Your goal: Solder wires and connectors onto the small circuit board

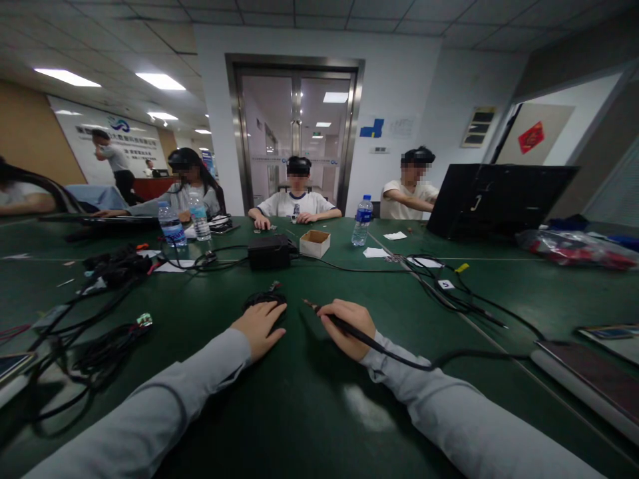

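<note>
My left hand (pixel 259 326) lies palm down with its thumb apart, the fingertips resting on a coil of black cable (pixel 253 299). A small circuit board (pixel 274 286) pokes up at the far side of that coil. In my right hand (pixel 352 326) is a soldering iron (pixel 319 308), held like a pen, its pointed metal tip aimed left toward the coil but apart from it. The iron's black cord (pixel 399 359) runs back over my right forearm to the right.
A black box (pixel 272 253) and a small open carton (pixel 315 245) stand ahead. Tangled cables (pixel 107 352) lie left; more cables (pixel 449 293) lie right. Water bottles (pixel 362 223) stand farther back. A black case (pixel 489 199) is at right. Several people sit around the table.
</note>
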Demonstrator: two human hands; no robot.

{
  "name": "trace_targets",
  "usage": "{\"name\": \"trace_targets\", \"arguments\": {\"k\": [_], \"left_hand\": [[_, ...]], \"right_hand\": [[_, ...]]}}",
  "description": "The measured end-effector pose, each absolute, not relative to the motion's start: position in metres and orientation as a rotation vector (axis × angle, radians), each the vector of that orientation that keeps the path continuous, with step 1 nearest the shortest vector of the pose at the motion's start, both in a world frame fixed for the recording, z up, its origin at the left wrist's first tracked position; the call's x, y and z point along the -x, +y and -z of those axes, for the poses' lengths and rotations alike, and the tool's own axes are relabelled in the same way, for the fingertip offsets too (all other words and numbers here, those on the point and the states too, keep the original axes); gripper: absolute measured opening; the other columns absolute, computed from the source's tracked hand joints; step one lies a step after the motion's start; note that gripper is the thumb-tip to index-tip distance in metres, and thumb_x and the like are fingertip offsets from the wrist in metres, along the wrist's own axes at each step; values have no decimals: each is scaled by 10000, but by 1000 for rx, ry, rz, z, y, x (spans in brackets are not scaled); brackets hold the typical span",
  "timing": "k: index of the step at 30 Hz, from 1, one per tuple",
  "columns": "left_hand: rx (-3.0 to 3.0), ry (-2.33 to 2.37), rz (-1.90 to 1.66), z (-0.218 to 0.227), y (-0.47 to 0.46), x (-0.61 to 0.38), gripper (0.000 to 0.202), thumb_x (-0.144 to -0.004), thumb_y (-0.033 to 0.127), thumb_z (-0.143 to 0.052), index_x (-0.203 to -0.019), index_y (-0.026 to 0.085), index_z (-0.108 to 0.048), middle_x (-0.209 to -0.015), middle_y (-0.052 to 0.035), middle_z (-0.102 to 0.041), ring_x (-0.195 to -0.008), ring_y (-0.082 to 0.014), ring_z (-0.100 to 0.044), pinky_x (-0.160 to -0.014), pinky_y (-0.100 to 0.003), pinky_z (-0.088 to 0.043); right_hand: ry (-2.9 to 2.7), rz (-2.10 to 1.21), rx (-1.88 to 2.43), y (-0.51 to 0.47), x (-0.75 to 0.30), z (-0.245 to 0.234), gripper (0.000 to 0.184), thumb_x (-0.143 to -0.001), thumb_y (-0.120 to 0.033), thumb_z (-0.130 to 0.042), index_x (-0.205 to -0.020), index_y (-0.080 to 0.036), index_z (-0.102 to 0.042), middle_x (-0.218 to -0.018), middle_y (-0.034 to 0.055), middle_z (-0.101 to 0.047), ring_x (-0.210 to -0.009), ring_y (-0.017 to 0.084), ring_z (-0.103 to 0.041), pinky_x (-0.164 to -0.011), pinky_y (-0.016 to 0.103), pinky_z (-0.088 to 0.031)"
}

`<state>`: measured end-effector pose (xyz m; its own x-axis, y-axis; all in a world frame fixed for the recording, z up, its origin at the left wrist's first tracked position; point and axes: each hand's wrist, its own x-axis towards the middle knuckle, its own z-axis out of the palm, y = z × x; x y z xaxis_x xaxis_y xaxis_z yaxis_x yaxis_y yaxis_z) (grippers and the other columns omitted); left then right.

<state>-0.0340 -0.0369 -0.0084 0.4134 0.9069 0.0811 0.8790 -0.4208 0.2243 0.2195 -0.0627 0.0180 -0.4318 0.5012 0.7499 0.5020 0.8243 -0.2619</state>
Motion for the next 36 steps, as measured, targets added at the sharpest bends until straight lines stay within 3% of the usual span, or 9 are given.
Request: {"name": "trace_targets", "arguments": {"k": [5,9,12,21,27,32,36], "left_hand": [[-2574,1429,-413,6,-72,17,545,-849,506,-505,-1365,330,-493,-1463,-57,-453,-1331,-304,-410,-1128,-466,-314],[-2557,1571,-549,-24,-69,15,400,-876,501,-467,-1188,310,-629,-1338,-62,-509,-1174,-294,-507,-1044,-461,-399],[-2431,1757,-582,-33,-45,13,390,-850,457,-526,-1178,266,-619,-1231,-88,-548,-1108,-286,-539,-1005,-434,-431],[-2151,1844,-637,-1,3,-14,350,-768,394,-659,-1069,216,-638,-1131,-81,-655,-1090,-256,-596,-980,-367,-459],[-2188,1869,-589,-7,0,-25,318,-753,450,-675,-991,240,-659,-1067,-70,-668,-1016,-244,-627,-907,-346,-485],[-2104,1790,-691,-5,1,-28,154,-783,324,-644,-919,252,-644,-1009,-22,-706,-914,-196,-660,-767,-291,-498],[-2069,1724,-738,-5,-2,-27,131,-777,276,-642,-904,246,-631,-932,0,-730,-872,-179,-673,-737,-276,-491]], "right_hand": [[-2044,16,795,-63,-220,-18,137,-927,-221,-499,-894,-214,-632,-784,32,-672,-650,135,-620,-628,237,-477],[-2038,30,801,-62,-220,-17,132,-920,-218,-505,-890,-217,-634,-784,29,-673,-651,135,-623,-625,234,-477],[-2038,40,805,-63,-220,-18,135,-919,-215,-503,-884,-216,-633,-787,30,-676,-648,135,-624,-627,235,-477],[-2023,40,798,-62,-220,-18,124,-911,-203,-509,-884,-218,-629,-777,30,-674,-662,143,-636,-632,241,-482],[-2026,37,812,-62,-221,-18,135,-923,-219,-503,-885,-218,-632,-764,29,-665,-647,140,-629,-628,240,-478],[-2012,26,808,-63,-220,-17,132,-919,-214,-507,-888,-219,-635,-789,33,-678,-652,138,-624,-633,243,-481],[-2030,53,790,-65,-220,-19,133,-921,-207,-505,-893,-212,-635,-770,31,-665,-633,133,-608,-613,242,-462]]}}
